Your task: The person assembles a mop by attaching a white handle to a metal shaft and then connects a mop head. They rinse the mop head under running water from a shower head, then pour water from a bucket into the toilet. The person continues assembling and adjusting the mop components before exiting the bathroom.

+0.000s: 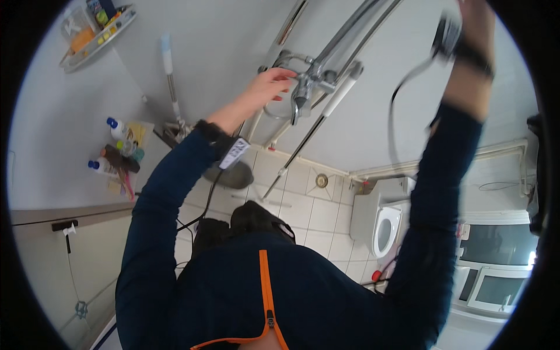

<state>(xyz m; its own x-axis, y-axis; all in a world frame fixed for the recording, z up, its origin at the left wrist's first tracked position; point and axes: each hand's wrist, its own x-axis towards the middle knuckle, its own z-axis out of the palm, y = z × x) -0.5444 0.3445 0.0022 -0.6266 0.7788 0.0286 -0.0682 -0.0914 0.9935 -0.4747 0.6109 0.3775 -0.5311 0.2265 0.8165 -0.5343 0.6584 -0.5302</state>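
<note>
My left hand [265, 91] reaches up to a chrome mixer tap [304, 87] on the wall. Its fingers are stretched out and a little apart, right beside the tap body; whether the fingertips touch the metal I cannot tell. A long chrome spout [345, 36] runs up and to the right from the tap. My right hand [478, 20] is raised high at the upper right, smeared and cut off by the picture's edge, so its fingers are hidden. A dark device with a cable is strapped at each wrist.
Poles lean near the tap, one with a white grip [343, 96]. Left, a ledge carries bottles [116, 127] and brushes; above is a corner shelf [99, 41]. A grey basin [233, 176] and a drain [321, 180] are on the tiled floor, a white toilet [382, 233] to the right.
</note>
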